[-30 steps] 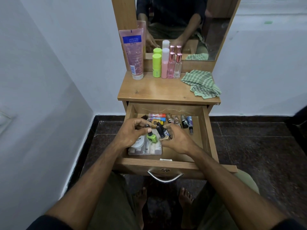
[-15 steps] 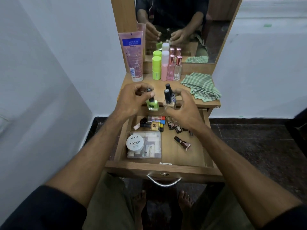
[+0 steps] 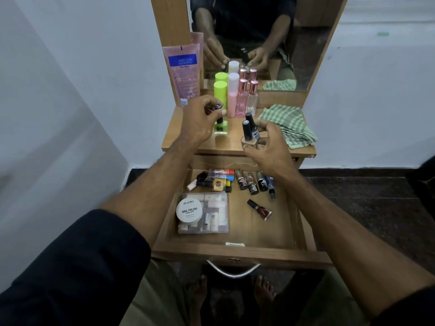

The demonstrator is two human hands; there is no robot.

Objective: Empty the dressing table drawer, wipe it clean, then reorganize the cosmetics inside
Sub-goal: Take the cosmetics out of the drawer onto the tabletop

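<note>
The wooden drawer [image 3: 237, 251] is pulled open below the tabletop [image 3: 226, 143]. My left hand [image 3: 200, 118] grips the black cap of a green nail polish bottle [image 3: 221, 128], which stands on the tabletop. My right hand [image 3: 268, 144] holds two dark-capped nail polish bottles [image 3: 249, 132] just above the tabletop's front edge. Inside the drawer lie a white nail polish remover tub [image 3: 189, 210] on a clear plastic box [image 3: 215, 214], a red polish bottle [image 3: 260, 209] on its side, and several small bottles and tubes [image 3: 235, 181] along the back.
At the back of the tabletop stand a pink tube [image 3: 184, 74], a green bottle [image 3: 220, 94], a pink bottle [image 3: 232, 95] and two perfume bottles [image 3: 247, 97] before the mirror [image 3: 306, 43]. A folded green checked cloth [image 3: 288, 128] lies at the right. White walls close both sides.
Both hands rose out of the drawer with the polish bottles and moved over the tabletop. The green bottle now rests on the tabletop surface.
</note>
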